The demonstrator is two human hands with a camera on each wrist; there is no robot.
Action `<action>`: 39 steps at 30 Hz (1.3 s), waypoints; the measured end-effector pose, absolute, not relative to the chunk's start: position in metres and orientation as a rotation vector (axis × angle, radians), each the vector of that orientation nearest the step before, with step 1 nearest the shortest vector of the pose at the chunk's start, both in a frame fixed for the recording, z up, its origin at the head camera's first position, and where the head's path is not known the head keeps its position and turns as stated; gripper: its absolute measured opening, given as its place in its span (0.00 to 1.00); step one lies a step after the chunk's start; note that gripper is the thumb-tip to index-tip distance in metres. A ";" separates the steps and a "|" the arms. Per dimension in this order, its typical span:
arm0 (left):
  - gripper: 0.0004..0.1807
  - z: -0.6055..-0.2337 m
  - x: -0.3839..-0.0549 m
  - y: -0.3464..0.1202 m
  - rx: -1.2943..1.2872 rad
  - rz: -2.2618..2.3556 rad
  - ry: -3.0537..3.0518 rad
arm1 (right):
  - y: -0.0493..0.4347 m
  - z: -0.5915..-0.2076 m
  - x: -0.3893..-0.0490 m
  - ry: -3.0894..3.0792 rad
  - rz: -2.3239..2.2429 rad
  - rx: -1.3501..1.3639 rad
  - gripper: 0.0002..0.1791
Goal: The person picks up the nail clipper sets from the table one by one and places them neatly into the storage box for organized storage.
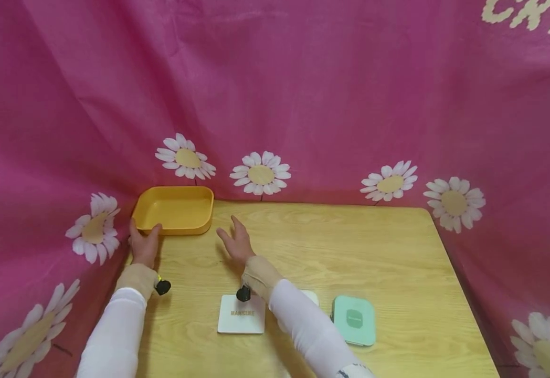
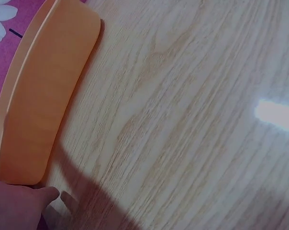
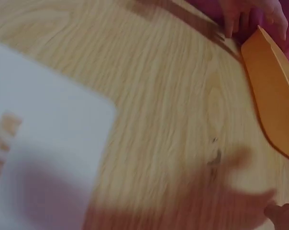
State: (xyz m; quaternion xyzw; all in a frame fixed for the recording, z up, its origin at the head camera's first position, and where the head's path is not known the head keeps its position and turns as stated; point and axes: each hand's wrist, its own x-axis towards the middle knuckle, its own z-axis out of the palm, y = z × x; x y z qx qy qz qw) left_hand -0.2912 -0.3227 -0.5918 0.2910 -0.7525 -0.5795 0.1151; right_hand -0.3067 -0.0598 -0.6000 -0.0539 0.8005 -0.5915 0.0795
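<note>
A yellow-orange rectangular tray (image 1: 173,231) with rounded corners sits at the far left of the table. My left hand (image 1: 144,245) is at its near left corner, thumb and fingers spread apart, the fingertips right at the wall. In the left wrist view, part of the left hand (image 2: 20,203) shows beside the tray's lower end. My right hand (image 1: 238,242) hovers over the wood to the right of the tray, its fingers extended and holding nothing. Below its wrist lies a white flat case (image 1: 241,324) marked MANICURE.
A mint-green square case (image 1: 354,320) lies right of the right forearm. Another white item (image 1: 311,296) is partly hidden under that sleeve. Pink cloth (image 1: 303,105) with daisies hangs around the wooden table (image 1: 350,247), close behind the tray.
</note>
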 end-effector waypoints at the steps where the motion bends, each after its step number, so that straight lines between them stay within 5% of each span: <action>1: 0.52 -0.593 -0.293 -0.322 0.844 -1.710 -2.194 | -0.062 -0.600 -0.308 2.383 -1.777 -0.148 0.39; 13: 0.51 -0.620 -0.287 -0.328 0.817 -1.835 -2.115 | -0.075 -0.610 -0.310 2.120 -1.903 0.135 0.42; 39: 0.45 -0.604 -0.334 -0.357 0.837 -1.791 -2.118 | -0.119 -0.584 -0.362 2.141 -1.819 -0.031 0.38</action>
